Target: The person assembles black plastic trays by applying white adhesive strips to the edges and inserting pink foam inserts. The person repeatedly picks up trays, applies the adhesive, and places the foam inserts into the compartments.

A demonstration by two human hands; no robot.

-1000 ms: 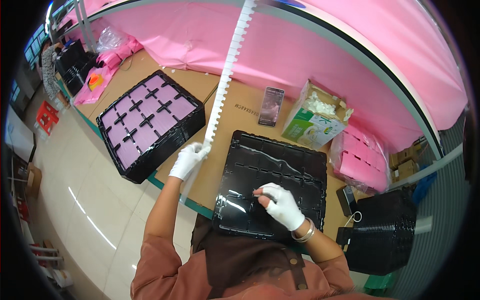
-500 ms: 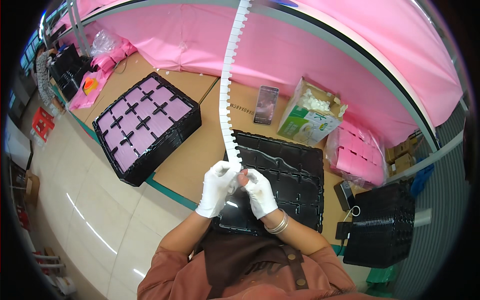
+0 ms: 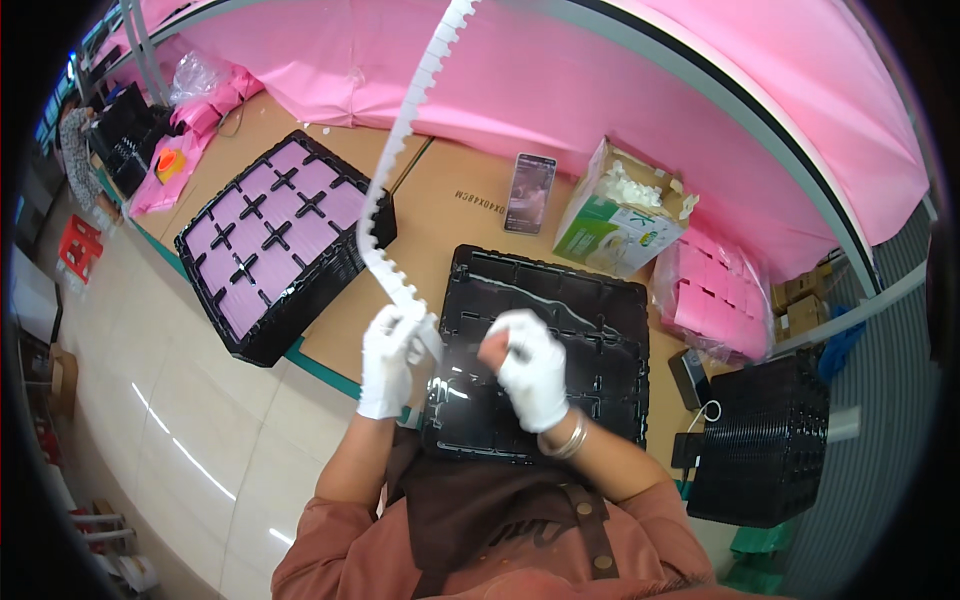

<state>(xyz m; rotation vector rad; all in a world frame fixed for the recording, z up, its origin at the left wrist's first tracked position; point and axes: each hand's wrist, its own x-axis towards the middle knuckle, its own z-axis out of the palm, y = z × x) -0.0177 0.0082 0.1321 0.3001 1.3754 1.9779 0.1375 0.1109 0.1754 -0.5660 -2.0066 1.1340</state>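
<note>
A long white strip with a notched edge (image 3: 401,130) hangs down from the top of the view and bends toward my left hand (image 3: 388,362). That hand, in a white glove, pinches the strip near its lower end, beside the left edge of a black plastic tray (image 3: 622,292). Above the middle of the tray is my right hand (image 3: 532,372), gloved, with bare thumb and fingertip showing. Motion smears its fingertips, so I cannot make out whether anything is between them. The tray lies flat on the cardboard-covered table in front of me.
To the left stands a stack of black trays with a purple sheet (image 3: 262,215). Behind the tray are a phone (image 3: 531,192) and a green-and-white carton (image 3: 610,235) of white pieces. Wrapped pink pieces (image 3: 712,293) and stacked black trays (image 3: 765,450) sit to the right.
My hands have drawn apart: the left went left with the strip, the right moved slightly right over the tray. The strip now slants further left.
</note>
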